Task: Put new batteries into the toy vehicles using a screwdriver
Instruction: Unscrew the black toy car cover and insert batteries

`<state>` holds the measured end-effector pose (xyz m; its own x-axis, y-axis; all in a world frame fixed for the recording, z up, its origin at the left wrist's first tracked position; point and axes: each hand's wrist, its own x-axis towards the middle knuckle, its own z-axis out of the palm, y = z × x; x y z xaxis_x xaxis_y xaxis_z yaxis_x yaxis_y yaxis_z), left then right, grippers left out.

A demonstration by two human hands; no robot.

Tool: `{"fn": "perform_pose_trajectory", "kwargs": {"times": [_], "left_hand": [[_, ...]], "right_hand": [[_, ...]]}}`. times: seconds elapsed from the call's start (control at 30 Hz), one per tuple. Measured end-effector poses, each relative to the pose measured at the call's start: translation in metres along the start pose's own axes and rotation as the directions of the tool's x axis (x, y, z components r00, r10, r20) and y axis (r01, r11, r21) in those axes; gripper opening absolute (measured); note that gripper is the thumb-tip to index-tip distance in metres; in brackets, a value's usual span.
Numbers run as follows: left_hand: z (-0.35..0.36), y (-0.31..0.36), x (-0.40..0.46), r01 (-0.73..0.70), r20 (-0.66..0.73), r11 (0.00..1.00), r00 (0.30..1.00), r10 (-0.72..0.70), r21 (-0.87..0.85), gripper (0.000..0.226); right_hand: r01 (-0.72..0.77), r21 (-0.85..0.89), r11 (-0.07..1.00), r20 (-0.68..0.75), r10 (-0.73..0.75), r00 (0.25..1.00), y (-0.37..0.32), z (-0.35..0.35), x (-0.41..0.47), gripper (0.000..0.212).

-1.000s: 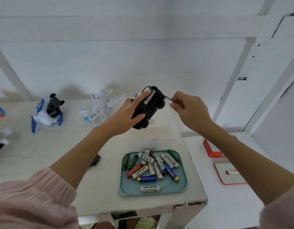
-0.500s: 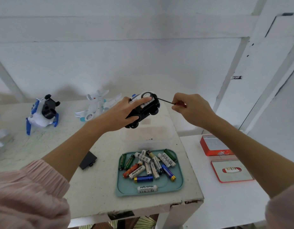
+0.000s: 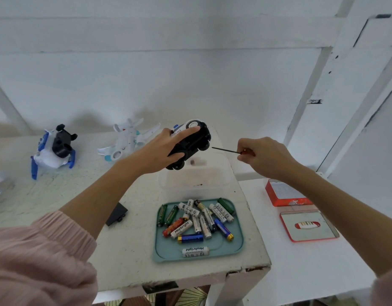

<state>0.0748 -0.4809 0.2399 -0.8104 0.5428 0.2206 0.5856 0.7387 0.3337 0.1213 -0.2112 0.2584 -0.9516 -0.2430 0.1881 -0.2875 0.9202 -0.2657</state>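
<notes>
My left hand (image 3: 163,151) grips a black and white toy police car (image 3: 191,142), tilted on its side in the air above a clear plastic box (image 3: 212,182). My right hand (image 3: 262,156) holds a small red-handled screwdriver (image 3: 229,150); its thin shaft points left and its tip stops just short of the car. Several AA batteries (image 3: 197,221) lie in a teal tray (image 3: 238,246) near the table's front edge. A black battery cover (image 3: 116,214) lies on the table left of the tray. A small battery-like piece appears blurred below the car, over the box.
A white toy plane (image 3: 127,140) and a white, blue and black toy (image 3: 54,151) stand at the back of the worn white table (image 3: 58,195). On a lower white surface to the right sit a red box (image 3: 286,193) and a red-rimmed lid (image 3: 308,226).
The screwdriver has come away from the car as my right hand drew to the right. My left hand has tipped the car over and lowered it toward the clear box.
</notes>
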Motion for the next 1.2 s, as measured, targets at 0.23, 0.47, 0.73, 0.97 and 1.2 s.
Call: {"fn": "perform_pose_trajectory", "kwargs": {"times": [0.23,0.47,0.73,0.97,1.2], "left_hand": [[-0.002,-0.009,-0.012,0.070,-0.073,0.934,0.992,-0.101,-0.351,0.074],[-0.012,-0.016,-0.052,0.081,-0.154,0.672,0.947,-0.282,-0.736,0.066],[-0.026,-0.037,-0.106,0.098,-0.197,0.508,0.846,-0.495,-0.856,0.066],[-0.031,-0.054,-0.153,0.137,-0.176,0.462,0.802,-0.571,-0.876,0.066],[-0.035,-0.065,-0.186,0.160,-0.164,0.440,0.775,-0.611,-0.883,0.065]], "right_hand": [[0.032,0.081,0.996,-0.042,-0.028,0.999,-0.006,-0.003,0.001,0.007],[0.194,0.209,0.959,0.147,-0.226,0.963,-0.057,0.008,0.007,0.007],[0.426,0.274,0.862,0.337,-0.501,0.797,-0.129,0.043,0.010,0.023],[0.410,0.374,0.832,0.411,-0.545,0.730,-0.170,0.081,0.003,0.020],[0.449,0.352,0.822,0.416,-0.567,0.711,-0.186,0.117,0.002,0.015]]}}
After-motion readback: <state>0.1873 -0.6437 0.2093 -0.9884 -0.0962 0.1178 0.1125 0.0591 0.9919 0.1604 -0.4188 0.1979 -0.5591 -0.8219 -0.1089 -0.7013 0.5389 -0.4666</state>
